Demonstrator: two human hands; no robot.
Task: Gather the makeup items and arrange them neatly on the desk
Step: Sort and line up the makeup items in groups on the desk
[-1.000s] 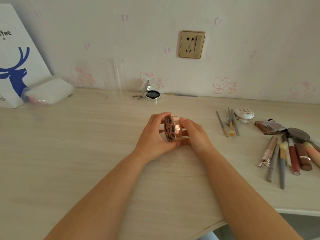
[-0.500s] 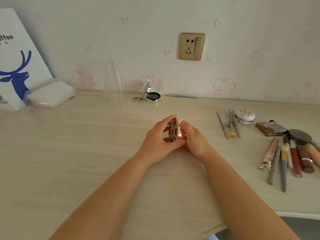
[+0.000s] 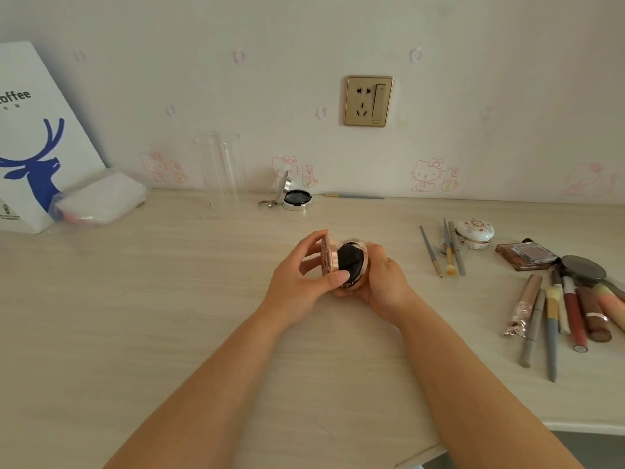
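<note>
Rose-gold compact (image 3: 348, 265), closed earlier, now gapes: left hand (image 3: 297, 282) pinches its lid, right hand (image 3: 382, 282) grips the base.

The pale wood-grain desk (image 3: 169, 316) has a smooth, matt laminate look. The round rose-gold compact (image 3: 348, 265) shines like metallised plastic, its black inner pad matt. By the wall, the small silver round case (image 3: 297, 200) looks like polished metal, and the clear cylindrical tube (image 3: 220, 165) like glossy transparent plastic. The white floral egg-shaped box (image 3: 474, 233) has a glazed, porcelain-like sheen.
</note>
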